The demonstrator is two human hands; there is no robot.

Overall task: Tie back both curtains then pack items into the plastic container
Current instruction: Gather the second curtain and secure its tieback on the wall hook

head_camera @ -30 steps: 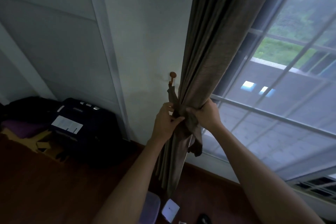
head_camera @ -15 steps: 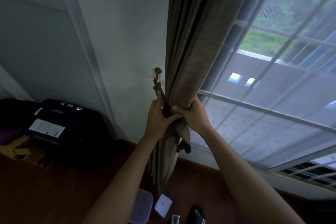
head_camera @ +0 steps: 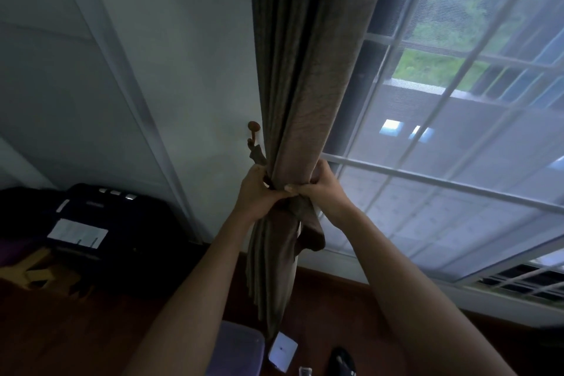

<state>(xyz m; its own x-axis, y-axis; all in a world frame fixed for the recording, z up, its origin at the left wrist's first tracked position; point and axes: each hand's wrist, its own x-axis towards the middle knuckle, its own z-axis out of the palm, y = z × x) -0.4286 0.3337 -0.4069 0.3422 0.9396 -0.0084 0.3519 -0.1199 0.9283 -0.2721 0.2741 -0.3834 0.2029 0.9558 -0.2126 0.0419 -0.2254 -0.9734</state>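
Note:
A brown-grey curtain (head_camera: 305, 76) hangs gathered beside the window. A matching fabric tieback (head_camera: 308, 223) wraps the bundle at waist height, and one end runs up to a brown wall hook (head_camera: 253, 127). My left hand (head_camera: 259, 192) grips the tieback on the curtain's left side, just below the hook. My right hand (head_camera: 325, 189) grips the tieback and the gathered curtain on the right, thumb pressed toward the left hand. A loose end of the tieback hangs below my right hand. The lid of a purple plastic container (head_camera: 236, 348) shows on the floor under my left forearm.
A dark suitcase (head_camera: 100, 223) with a white label stands against the wall at left. A white card (head_camera: 282, 351), a small clear item (head_camera: 305, 371) and a black object (head_camera: 341, 360) lie on the wooden floor (head_camera: 76, 339). The window (head_camera: 457, 162) fills the right.
The view shifted so the curtain sits further left. Both hands closed together on the tieback and drew it tighter around the curtain, a little higher toward the hook.

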